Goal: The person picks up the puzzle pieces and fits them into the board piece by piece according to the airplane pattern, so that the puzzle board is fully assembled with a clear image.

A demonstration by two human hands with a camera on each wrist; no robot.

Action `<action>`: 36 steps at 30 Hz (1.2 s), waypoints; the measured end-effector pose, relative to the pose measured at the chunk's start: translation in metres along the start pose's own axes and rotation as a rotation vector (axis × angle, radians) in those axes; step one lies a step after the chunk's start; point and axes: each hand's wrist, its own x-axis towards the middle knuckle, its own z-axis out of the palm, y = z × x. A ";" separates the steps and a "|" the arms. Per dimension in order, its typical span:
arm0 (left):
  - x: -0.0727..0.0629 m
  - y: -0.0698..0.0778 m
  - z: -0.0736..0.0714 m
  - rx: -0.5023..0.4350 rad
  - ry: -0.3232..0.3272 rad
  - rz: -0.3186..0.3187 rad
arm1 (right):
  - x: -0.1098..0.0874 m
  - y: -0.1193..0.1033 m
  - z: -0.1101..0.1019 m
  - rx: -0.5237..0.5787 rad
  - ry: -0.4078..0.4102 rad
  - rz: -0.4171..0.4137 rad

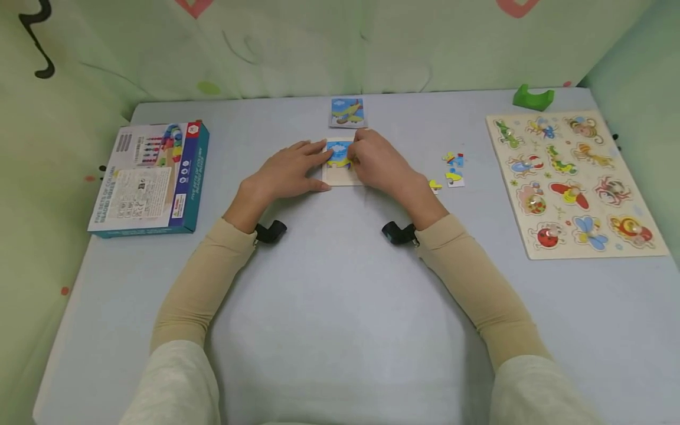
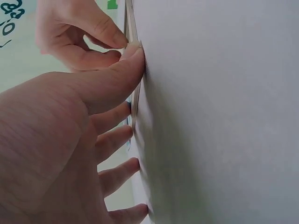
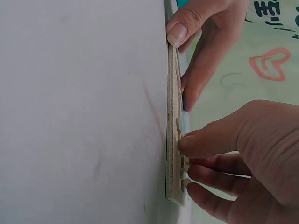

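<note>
A small wooden puzzle board (image 1: 344, 177) lies flat before me, partly filled with blue and yellow pieces in its upper left. My left hand (image 1: 292, 169) steadies its left side with spread fingers; the thumb touches the near edge and the index fingertip rests on the picture. Over the board's right side, my right hand (image 1: 381, 160) has its fingers bent and pinches a puzzle piece (image 3: 179, 128) low against the surface. That hand hides most of the piece. Further right lie several loose puzzle pieces (image 1: 454, 177), yellow, blue and red.
Behind the board lies an airplane picture card (image 1: 347, 112). A bead-toy box (image 1: 143, 177) occupies the left side. On the right lies a large insect peg puzzle (image 1: 579, 183), with a green curved block (image 1: 533, 98) behind it. Curtains (image 1: 319, 47) border the table's back.
</note>
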 end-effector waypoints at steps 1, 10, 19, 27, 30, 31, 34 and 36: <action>0.000 0.000 0.000 0.001 0.000 0.000 | 0.000 0.000 0.000 0.001 0.009 0.015; 0.002 -0.001 0.003 -0.001 -0.001 0.003 | -0.003 -0.001 0.003 0.039 0.054 0.162; 0.003 0.005 0.002 -0.009 0.044 0.025 | -0.005 0.010 0.000 0.082 0.075 0.236; 0.004 0.013 0.005 0.115 -0.025 0.019 | -0.014 0.017 -0.001 0.087 0.056 0.227; 0.004 0.017 0.006 0.118 -0.036 -0.005 | -0.020 0.022 -0.004 0.103 0.027 0.203; 0.004 0.018 0.007 0.115 -0.038 -0.012 | -0.022 0.025 -0.005 0.112 0.015 0.197; 0.004 0.019 0.007 0.117 -0.039 -0.027 | -0.031 0.033 -0.012 0.132 -0.003 0.187; 0.004 0.020 0.008 0.123 -0.036 -0.029 | -0.041 0.039 -0.017 0.140 0.001 0.195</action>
